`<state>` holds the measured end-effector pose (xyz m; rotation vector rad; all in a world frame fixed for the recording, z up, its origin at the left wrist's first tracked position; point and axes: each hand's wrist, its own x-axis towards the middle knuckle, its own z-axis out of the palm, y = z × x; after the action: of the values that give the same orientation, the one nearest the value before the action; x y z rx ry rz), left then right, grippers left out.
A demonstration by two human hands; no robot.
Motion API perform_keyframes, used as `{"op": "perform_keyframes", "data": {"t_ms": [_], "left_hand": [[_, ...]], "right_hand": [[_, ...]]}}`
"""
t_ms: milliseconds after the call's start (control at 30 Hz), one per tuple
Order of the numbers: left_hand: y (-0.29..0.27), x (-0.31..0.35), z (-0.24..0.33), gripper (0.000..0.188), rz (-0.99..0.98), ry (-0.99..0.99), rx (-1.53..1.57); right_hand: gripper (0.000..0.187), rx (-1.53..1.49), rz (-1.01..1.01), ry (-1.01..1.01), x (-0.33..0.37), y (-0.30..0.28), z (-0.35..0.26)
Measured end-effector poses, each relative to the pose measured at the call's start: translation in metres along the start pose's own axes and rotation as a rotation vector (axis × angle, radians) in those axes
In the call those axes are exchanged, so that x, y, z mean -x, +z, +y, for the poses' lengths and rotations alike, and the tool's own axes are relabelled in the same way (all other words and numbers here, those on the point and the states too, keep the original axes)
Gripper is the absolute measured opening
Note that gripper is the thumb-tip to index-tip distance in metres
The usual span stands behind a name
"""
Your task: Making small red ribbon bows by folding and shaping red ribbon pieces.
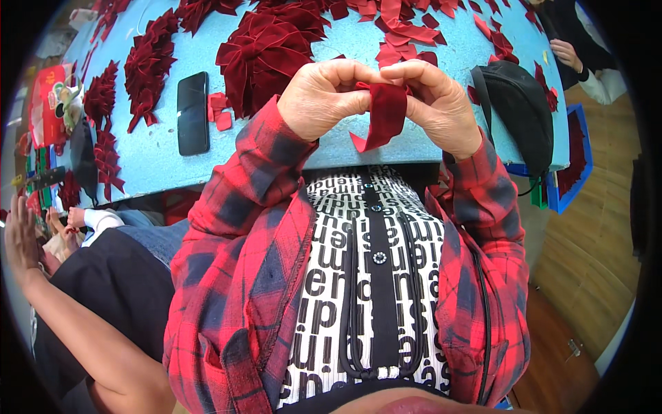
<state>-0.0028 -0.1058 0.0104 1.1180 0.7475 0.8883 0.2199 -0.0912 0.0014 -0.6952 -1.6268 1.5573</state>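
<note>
A dark red velvet ribbon [387, 114] is held up between my two hands, just above the table's near edge. It folds over at the top, and a cut end hangs lower with its lighter red underside showing. My left hand [318, 100] pinches it from the left with thumb and fingers. From the right, my right hand [439, 105] grips the same ribbon, the fingertips of both hands almost meeting over it. Beyond my left hand lies a large heap of dark red velvet bows [265, 55].
The light blue table [269, 152] carries a black phone [193, 114], small red pieces [219, 112], more bow piles [150, 62] and loose ribbon pieces [400, 27]. A black pouch [520, 114] lies right, beside a blue crate [587, 165]. Other people's hands [567, 54] and an arm [96, 338] show at the sides.
</note>
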Motion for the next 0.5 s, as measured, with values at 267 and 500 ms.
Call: {"op": "perform_keyframes", "data": {"t_ms": [267, 500], "left_hand": [[-0.0005, -0.0010, -0.0032, 0.022, 0.049, 0.047, -0.082], [0.0026, -0.0032, -0.0034, 0.023, 0.067, 0.008, -0.079]], "right_hand": [[0.038, 0.030, 0.038, 0.021, -0.0020, 0.0017, 0.0034], [0.039, -0.095, 0.066, 0.055, -0.0019, 0.0015, 0.0049]]}}
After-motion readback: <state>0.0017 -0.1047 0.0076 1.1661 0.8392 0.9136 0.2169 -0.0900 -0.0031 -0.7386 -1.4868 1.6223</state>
